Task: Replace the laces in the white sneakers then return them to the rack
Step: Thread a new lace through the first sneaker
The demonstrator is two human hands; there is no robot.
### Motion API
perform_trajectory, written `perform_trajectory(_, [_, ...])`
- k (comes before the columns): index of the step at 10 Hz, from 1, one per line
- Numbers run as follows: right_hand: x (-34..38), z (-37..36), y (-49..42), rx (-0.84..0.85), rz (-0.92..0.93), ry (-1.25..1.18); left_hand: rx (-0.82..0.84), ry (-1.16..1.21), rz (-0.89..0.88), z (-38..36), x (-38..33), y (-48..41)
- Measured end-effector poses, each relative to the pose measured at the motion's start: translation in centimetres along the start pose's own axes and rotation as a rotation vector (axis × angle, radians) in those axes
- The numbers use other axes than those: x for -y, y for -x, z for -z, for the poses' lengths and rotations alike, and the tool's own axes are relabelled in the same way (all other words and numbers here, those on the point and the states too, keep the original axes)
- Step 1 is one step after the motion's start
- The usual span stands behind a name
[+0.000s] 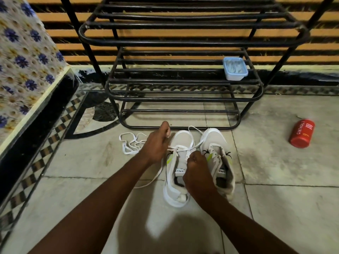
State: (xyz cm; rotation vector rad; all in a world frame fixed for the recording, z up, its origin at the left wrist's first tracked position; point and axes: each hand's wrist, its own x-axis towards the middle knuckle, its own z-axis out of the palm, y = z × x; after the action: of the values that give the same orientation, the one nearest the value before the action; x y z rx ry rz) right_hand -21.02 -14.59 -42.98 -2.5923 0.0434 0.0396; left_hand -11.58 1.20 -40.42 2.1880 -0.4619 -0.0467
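Right hand (197, 167) pinching lace (192, 142) over sneaker (180, 139), left hand (156, 145) apparently pinching lace too

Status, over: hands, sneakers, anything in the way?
Left hand and right hand both pinching lace across left sneaker. Right sneaker not threaded. Loose lace on floor beside them; blue tub on rack.

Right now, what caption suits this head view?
Left hand and right hand thread a lace into one white sneaker before a rack.
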Motion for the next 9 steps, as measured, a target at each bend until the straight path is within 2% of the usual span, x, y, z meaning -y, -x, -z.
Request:
perform_trajectory(1, [0.0, 0.4, 0.1, 0.021, 0.043, 0.019, 0.251, -0.627, -0.155, 2.0, 1.4, -1.0])
perform_trajectory(2, [0.3, 0.5, 0.3, -0.004, 0.110, 0.059, 0.330, -0.904, -0.201, 3.0, 2.4, -1.2])
perform_trajectory(3, [-0.1, 0.1, 0.0, -0.023, 0.119, 0.070, 0.051, -0.260, -0.048, 2.5, 1.6, -0.9])
perform_trajectory(4, [-0.2, 0.0, -0.3, -0.033, 0.092, 0.103, -0.248, 0.844, 0.362, 1.7, -0.5, -0.9])
perform_trajectory(5, [-0.2, -0.1, -0.2, -0.015, 0.113, 0.126, -0.246, 0.523, 0.261, 1.7, -0.1, 0.0])
perform_trajectory(6, [0.1, 0.0, -0.2, 0.015, 0.102, 0.145, 0.247, -0.600, -0.127, 2.2, 1.6, 0.6])
perform_trajectory(7, [0.2, 0.0, -0.1, -0.030, 0.085, 0.099, 0.256, -0.663, -0.060, 2.0, 0.9, 0.2])
perform_trajectory(8, [0.2, 0.1, -0.1, -0.016, 0.097, 0.163, -0.145, -0.171, 0.015, 1.8, -0.1, -0.1])
perform_trajectory(9, [0.2, 0.2, -0.2, -0.011, 0.108, 0.191, -0.331, 0.529, 0.302, 1.6, -1.0, 0.0])
